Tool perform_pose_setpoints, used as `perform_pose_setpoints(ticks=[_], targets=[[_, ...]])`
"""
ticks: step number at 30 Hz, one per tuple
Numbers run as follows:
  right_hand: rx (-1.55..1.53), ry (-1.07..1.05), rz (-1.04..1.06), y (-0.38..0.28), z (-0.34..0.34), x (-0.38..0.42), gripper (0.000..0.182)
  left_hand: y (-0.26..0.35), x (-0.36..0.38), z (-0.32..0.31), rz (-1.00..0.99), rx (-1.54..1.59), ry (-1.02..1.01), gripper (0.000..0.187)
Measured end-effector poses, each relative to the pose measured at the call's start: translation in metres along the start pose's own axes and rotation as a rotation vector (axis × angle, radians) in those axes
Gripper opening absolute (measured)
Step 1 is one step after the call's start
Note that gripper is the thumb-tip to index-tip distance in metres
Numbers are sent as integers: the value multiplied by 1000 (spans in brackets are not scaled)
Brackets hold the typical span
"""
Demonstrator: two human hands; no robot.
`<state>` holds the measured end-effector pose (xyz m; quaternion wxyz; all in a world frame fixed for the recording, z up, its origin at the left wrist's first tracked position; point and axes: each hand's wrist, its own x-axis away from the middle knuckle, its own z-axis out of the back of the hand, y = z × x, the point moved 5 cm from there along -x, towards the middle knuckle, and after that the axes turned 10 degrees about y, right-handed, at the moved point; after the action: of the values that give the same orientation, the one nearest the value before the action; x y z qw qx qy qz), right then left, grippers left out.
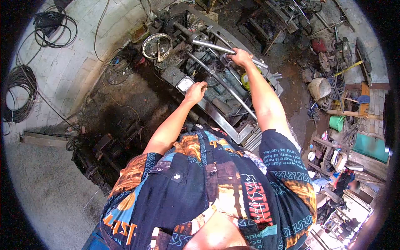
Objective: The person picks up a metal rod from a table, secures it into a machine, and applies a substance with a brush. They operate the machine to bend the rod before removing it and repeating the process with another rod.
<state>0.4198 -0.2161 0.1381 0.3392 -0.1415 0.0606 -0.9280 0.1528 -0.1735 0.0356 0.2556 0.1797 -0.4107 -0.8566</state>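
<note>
Nearest the camera, a patterned shirt (183, 187) covers the person's chest, with both bare forearms stretched forward over a dark, grimy machine (219, 119). Right hand (241, 57): fingers wrapped around a bright metal bar (212, 46), which lies slantwise over the far part of the machine, its two ends extending past the fist. Left hand (196, 92): thumb and fingers curled toward one another, just beside a pale-framed plate (185, 84) on the machine's left side; whether anything is pinched between them cannot be told. A second, longer rod (225, 85) runs diagonally between the hands toward the near right. Beyond the left hand, a round bowl (148, 43) contains a slender stick (158, 51). Further off, a coil of cable (30, 93) hangs at left; a green bucket (336, 122) stands at right.
</note>
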Motion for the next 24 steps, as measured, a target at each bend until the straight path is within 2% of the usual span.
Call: perform_pose_setpoints(ticks=[3,13,15,24], targets=[[2,12,-5,1,-1,-1,63,0,0,1,-8,79,50,17],[4,18,-14,0,-3,-2,58,-2,1,-1,34,9,19,18],[10,92,30,-2,-2,-2,50,-1,1,0,24,13,18,18],[18,66,23,3,-7,-6,53,-1,1,0,-13,11,38,15]])
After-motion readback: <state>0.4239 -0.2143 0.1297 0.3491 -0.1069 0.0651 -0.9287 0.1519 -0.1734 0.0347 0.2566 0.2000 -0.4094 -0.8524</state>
